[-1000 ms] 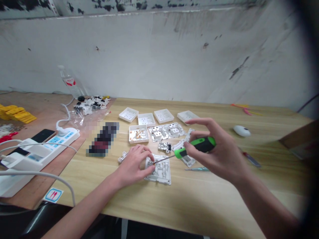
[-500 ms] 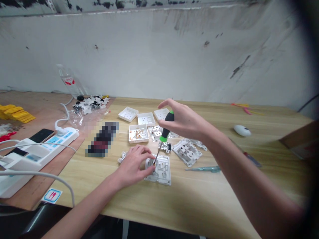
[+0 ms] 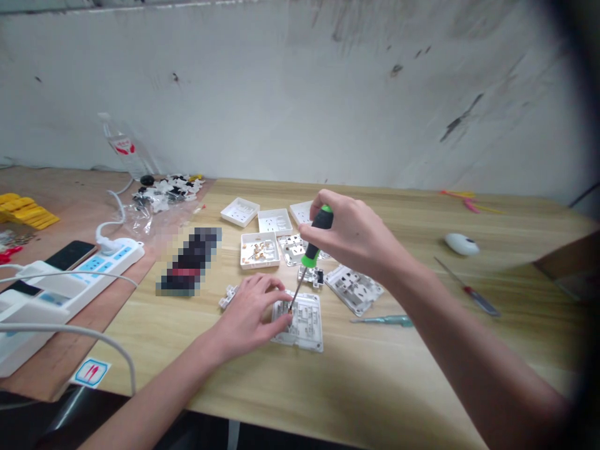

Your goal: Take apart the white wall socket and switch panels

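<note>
White square plastic socket plate (image 3: 308, 331), flat on the pale wood-grain worktop (image 3: 375, 394). Your left hand (image 3: 253, 312), nearer, parts thumb and forefinger at its left side; your right hand (image 3: 351, 231) pinches the green-and-black-handled steel screwdriver (image 3: 320, 226), shaft slanting down-left between them.

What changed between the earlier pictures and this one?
The right hand has swung the green-and-black-handled screwdriver from a low slant to a steep one, moving its handle up and leftward. Nothing was let go. The left hand stays at the square white plastic panel, as does the screwdriver's tip.
</note>
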Tool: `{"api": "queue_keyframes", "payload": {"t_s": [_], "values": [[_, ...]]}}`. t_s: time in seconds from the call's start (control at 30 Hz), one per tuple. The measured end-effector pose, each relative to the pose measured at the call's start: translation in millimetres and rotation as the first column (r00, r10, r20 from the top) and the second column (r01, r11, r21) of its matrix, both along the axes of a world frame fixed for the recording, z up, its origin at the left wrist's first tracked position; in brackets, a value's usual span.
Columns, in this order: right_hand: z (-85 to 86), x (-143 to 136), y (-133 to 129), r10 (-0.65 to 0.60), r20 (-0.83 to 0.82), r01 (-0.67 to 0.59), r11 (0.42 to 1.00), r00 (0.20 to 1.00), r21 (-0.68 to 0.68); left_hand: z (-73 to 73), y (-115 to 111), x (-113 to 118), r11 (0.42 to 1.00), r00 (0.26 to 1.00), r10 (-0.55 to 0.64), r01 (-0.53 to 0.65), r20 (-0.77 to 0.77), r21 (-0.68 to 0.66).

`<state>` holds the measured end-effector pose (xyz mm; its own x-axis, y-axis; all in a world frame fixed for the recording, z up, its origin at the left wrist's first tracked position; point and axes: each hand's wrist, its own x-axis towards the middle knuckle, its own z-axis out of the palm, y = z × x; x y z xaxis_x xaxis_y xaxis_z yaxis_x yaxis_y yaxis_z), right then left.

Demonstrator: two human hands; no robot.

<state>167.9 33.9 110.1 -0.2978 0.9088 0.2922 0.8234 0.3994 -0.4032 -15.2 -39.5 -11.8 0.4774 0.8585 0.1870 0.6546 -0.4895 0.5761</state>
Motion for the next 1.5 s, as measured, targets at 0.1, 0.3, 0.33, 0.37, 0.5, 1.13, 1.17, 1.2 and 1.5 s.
{"api": "queue_keyframes", "payload": {"t_s": [0.1,0.3,0.33,0.37,0.5,1.13,1.17,1.2,1.5], "values": [[0.4,5,-1,0.051,-0.05,-0.053,0.998,0.997,-0.044,0.4,0,0,1.0,1.0,0.001,-0.001,-0.004,0.008],[-3.4,17,2,0.179,-0.125,-0.191,0.978,0.976,-0.086,1.3,-2,1,1.0,1.0,-0.006,0.007,-0.025,0.014],[-3.1,19,3,0.206,-0.143,-0.223,0.968,0.968,-0.113,1.5,-2,1,1.0,1.0,-0.006,0.006,-0.027,0.012],[-2.7,20,4,0.231,-0.166,-0.255,0.956,0.959,-0.143,1.7,-2,1,1.0,1.0,-0.005,0.006,-0.027,0.011],[-1.1,24,11,0.303,-0.274,-0.366,0.905,0.913,-0.218,1.2,-1,1,1.0,0.999,0.005,-0.005,-0.033,0.005],[-35.5,60,2,0.005,-0.566,-0.196,0.941,0.824,-0.277,8.3,-2,-5,0.993,0.992,-0.108,0.105,-0.061,-0.05],[-36.5,62,2,-0.019,-0.578,-0.174,0.945,0.816,-0.276,8.3,-2,-5,0.993,0.992,-0.11,0.107,-0.062,-0.051],[-37.8,64,1,-0.038,-0.588,-0.154,0.95,0.808,-0.272,8.3,-2,-5,0.993,0.992,-0.111,0.108,-0.062,-0.05],[-48.0,71,-2,-0.06,-0.595,-0.112,0.962,0.802,-0.249,7.5,-1,-3,0.994,0.994,-0.107,0.107,-0.033,-0.006]]}}
